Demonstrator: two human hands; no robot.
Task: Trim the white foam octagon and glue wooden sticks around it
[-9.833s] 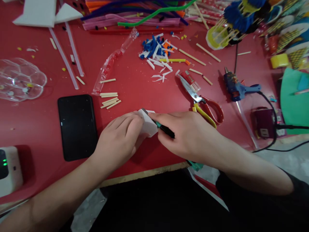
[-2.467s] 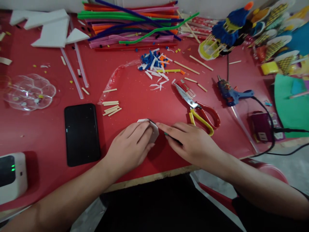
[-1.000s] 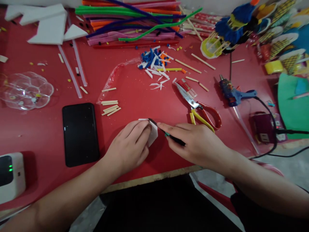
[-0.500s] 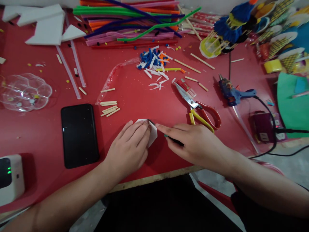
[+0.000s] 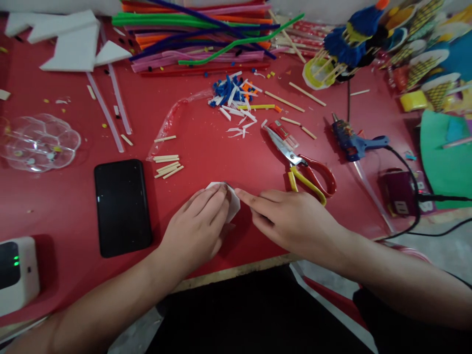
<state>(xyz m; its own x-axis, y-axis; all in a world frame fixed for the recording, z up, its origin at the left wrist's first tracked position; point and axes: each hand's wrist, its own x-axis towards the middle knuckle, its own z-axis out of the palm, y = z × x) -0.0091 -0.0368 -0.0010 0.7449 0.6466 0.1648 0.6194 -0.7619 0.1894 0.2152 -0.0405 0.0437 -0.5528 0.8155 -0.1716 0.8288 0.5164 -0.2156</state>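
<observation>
My left hand (image 5: 201,216) lies over a small white angular piece (image 5: 233,206), fingers together and pressed down on it near the table's front edge. Most of the piece is covered; its right side and a bit of its top edge show. My right hand (image 5: 282,211) is just to the right, its index fingertip at the piece's right edge. The other right fingers are curled, and whatever they hold is hidden. Scissors (image 5: 295,158) with red and yellow handles lie just beyond my right hand. Short wooden sticks (image 5: 167,165) lie beyond my left hand.
A black phone (image 5: 122,207) lies left of my left hand. A glue gun (image 5: 350,137) with its cord sits at the right. Pipe cleaners (image 5: 199,29), white sheet pieces (image 5: 75,44) and blue and white scraps (image 5: 232,93) lie farther back. A clear flower-shaped tray (image 5: 44,142) is left.
A dark thing with a green spot, seen under my right index finger before, no longer shows. My right hand has shifted slightly left. My left hand stays on the white piece.
</observation>
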